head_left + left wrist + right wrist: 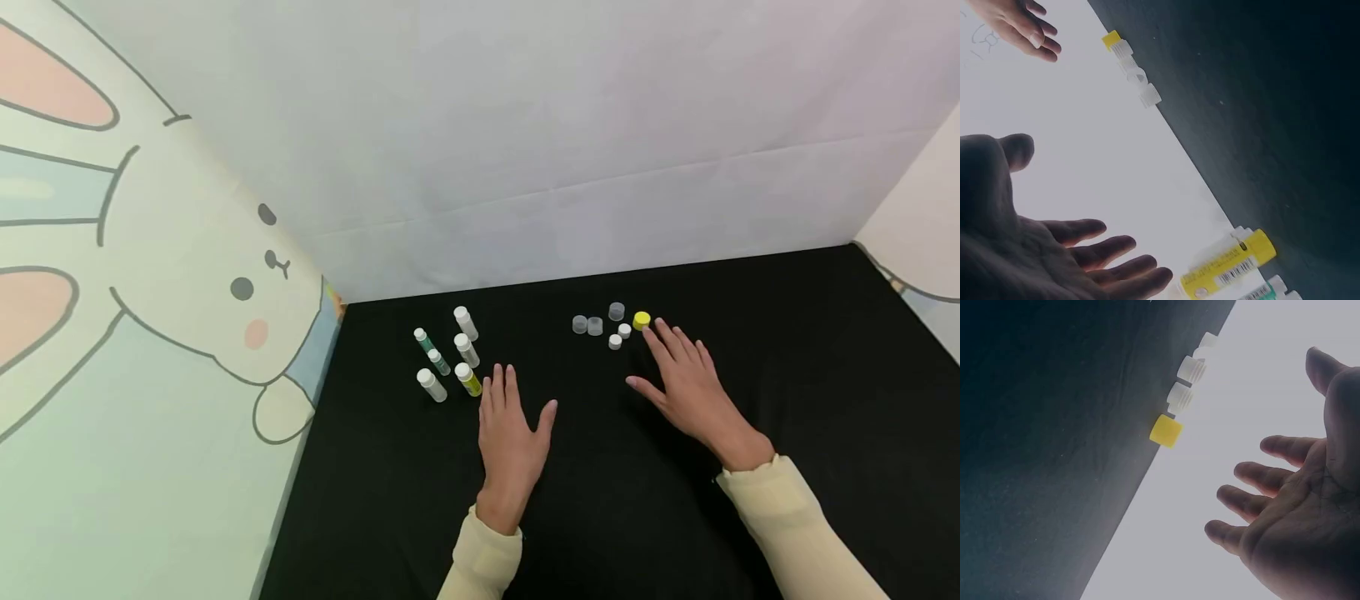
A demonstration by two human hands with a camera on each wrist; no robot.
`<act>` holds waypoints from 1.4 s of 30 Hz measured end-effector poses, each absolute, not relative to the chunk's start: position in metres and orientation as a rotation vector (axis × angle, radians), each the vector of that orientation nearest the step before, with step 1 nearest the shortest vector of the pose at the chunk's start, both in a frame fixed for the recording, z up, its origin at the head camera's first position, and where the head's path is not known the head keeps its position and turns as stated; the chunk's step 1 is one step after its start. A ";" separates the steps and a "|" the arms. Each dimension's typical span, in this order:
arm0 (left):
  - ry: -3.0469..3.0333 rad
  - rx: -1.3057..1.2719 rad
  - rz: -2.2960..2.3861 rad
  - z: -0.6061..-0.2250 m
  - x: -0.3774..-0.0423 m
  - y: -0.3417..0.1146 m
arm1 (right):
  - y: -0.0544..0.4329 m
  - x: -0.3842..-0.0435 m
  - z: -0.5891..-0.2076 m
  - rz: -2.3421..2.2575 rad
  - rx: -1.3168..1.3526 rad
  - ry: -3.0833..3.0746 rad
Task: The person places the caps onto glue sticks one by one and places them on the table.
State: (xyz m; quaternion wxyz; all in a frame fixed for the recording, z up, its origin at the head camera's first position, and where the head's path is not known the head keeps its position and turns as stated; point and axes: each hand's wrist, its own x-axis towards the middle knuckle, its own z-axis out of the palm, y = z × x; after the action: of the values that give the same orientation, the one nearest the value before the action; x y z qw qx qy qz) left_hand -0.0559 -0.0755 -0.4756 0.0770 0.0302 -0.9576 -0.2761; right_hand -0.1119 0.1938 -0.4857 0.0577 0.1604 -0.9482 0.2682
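Black Tabletop point(592, 517) Spreads Before White Backdrop point(585, 125)

A person in pale yellow sleeves point(795, 517) extends both arms forward, with a rabbit-patterned wall point(187, 275) off to the left. The left hand point(512, 442) is open wide, fingers straight and thumb out — it holds nothing — and lies just beside a yellow-labelled bottle point(471, 383); whether the two touch cannot be told. That white-lidded bottle stands among five others: two green-tinted vials point(424, 341) and three whitish bottles point(466, 324). The right hand point(690, 392), likewise spread and with nothing in its grasp, is nearest a yellow cap point(642, 321) — a gap shows between them in the right wrist view. Just left of that cap sit two small white caps point(624, 332) and three translucent caps point(617, 312), all well apart from the bottle cluster.
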 end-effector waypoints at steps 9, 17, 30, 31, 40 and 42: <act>-2.667 0.216 -0.866 -0.479 -0.052 -0.092 | 0.193 -0.122 -0.485 0.794 0.504 -2.853; -2.585 0.377 -0.917 -0.479 -0.053 -0.104 | 0.193 -0.127 -0.486 0.785 0.510 -2.831; -2.535 0.447 -1.034 -0.486 -0.061 -0.116 | 0.196 -0.134 -0.484 0.790 0.484 -2.858; -2.529 0.445 -1.038 -0.487 -0.061 -0.117 | 0.197 -0.136 -0.484 0.791 0.484 -2.858; -2.509 0.437 -1.083 -0.491 -0.071 -0.121 | 0.199 -0.148 -0.483 0.738 0.485 -2.852; -2.515 0.443 -1.090 -0.491 -0.072 -0.121 | 0.199 -0.151 -0.483 0.722 0.491 -2.845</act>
State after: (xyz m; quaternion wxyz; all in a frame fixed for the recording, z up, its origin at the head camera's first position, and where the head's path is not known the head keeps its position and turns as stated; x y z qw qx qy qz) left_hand -0.0721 -0.1210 -0.4913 0.1816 0.1567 -0.8906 -0.3862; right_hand -0.1510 0.1990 -0.4830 0.0826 0.1644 -0.9527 0.2419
